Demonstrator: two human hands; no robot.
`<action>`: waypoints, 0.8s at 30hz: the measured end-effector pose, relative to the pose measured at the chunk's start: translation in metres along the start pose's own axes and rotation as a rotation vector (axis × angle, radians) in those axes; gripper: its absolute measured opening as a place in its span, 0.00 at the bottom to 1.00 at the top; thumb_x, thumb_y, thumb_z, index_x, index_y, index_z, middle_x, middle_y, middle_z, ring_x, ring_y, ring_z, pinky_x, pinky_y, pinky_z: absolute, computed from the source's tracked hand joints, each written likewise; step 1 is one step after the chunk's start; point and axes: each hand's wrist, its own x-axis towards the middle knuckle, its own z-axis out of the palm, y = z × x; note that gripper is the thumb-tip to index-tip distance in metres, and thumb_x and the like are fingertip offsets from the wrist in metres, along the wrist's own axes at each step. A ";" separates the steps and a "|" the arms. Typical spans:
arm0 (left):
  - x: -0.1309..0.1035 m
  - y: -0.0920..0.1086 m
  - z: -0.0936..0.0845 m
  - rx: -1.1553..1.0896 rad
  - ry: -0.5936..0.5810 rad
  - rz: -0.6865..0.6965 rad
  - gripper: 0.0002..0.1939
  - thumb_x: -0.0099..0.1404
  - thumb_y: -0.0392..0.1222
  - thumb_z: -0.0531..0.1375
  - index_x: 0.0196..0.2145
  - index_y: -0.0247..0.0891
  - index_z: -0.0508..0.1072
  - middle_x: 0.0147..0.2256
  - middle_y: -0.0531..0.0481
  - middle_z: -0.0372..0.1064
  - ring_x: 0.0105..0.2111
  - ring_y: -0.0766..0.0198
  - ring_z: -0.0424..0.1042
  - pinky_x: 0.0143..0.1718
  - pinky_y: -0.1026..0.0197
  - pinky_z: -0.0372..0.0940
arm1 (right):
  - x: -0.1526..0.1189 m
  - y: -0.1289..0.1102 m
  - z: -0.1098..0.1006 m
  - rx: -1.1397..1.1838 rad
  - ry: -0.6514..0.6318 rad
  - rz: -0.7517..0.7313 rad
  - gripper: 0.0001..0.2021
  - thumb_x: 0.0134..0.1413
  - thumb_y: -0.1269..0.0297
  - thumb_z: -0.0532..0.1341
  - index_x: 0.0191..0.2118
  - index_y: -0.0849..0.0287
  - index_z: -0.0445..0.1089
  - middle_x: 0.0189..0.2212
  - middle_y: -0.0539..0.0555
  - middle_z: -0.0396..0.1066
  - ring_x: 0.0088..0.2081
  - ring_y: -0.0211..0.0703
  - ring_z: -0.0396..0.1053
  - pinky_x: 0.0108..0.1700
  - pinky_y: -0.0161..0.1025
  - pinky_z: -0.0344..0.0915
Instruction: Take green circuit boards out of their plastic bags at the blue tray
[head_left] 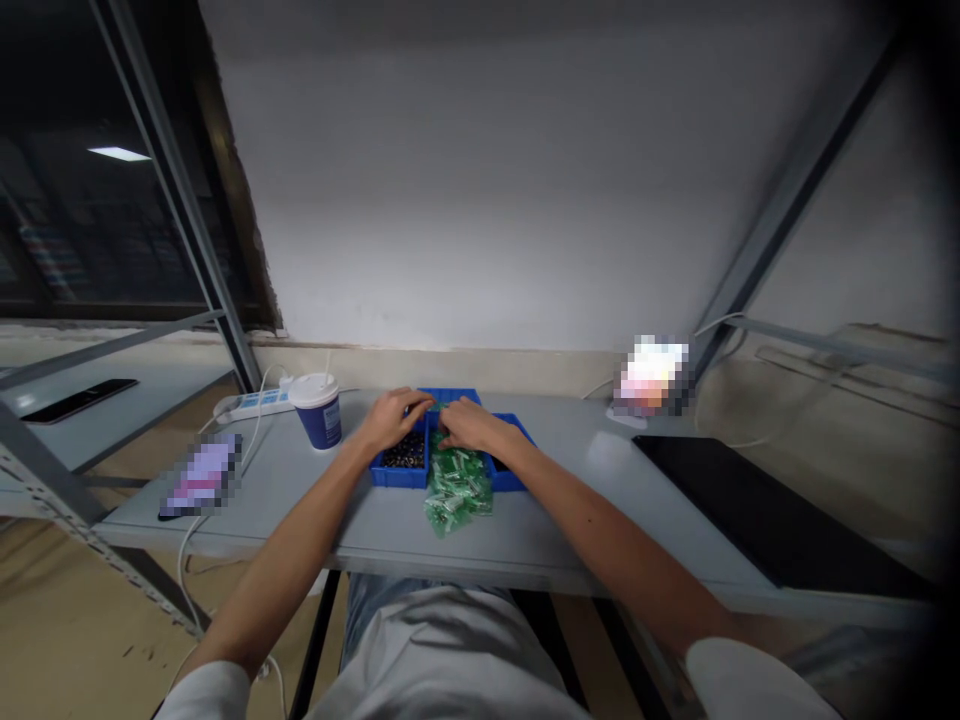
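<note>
My left hand (394, 415) and my right hand (466, 424) meet over a group of small blue bins (390, 474) on the grey table (555, 530). The fingertips of both hands pinch something small and green between them; it is too small to make out. The left bin holds several small dark parts (405, 452). A pile of small green pieces (455, 490) lies in front of the bins, just below my right hand.
A paper cup with lid and straw (318, 408) stands left of the bins, a white power strip (251, 402) behind it. A phone (201, 476) lies at the left, a black flat pad (772, 520) at the right. Metal shelf posts flank the table.
</note>
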 end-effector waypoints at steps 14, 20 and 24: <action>0.002 0.003 0.000 -0.001 0.133 0.148 0.10 0.70 0.40 0.56 0.47 0.39 0.73 0.43 0.45 0.71 0.46 0.58 0.67 0.51 0.53 0.64 | -0.026 0.019 -0.044 0.451 0.373 0.081 0.10 0.62 0.63 0.53 0.34 0.58 0.69 0.27 0.49 0.71 0.29 0.38 0.65 0.34 0.35 0.59; 0.000 0.005 -0.005 0.083 0.170 0.255 0.19 0.67 0.41 0.60 0.55 0.44 0.70 0.49 0.43 0.67 0.48 0.58 0.65 0.48 0.53 0.65 | -0.023 0.008 -0.025 0.680 0.360 0.192 0.10 0.59 0.59 0.56 0.33 0.59 0.69 0.20 0.47 0.67 0.23 0.36 0.63 0.30 0.34 0.57; 0.001 0.005 -0.006 0.109 0.108 0.329 0.12 0.68 0.40 0.58 0.47 0.47 0.77 0.47 0.45 0.70 0.46 0.59 0.65 0.47 0.54 0.65 | -0.021 0.002 -0.020 0.679 0.341 0.202 0.10 0.59 0.61 0.57 0.33 0.60 0.72 0.23 0.50 0.71 0.26 0.38 0.66 0.32 0.35 0.60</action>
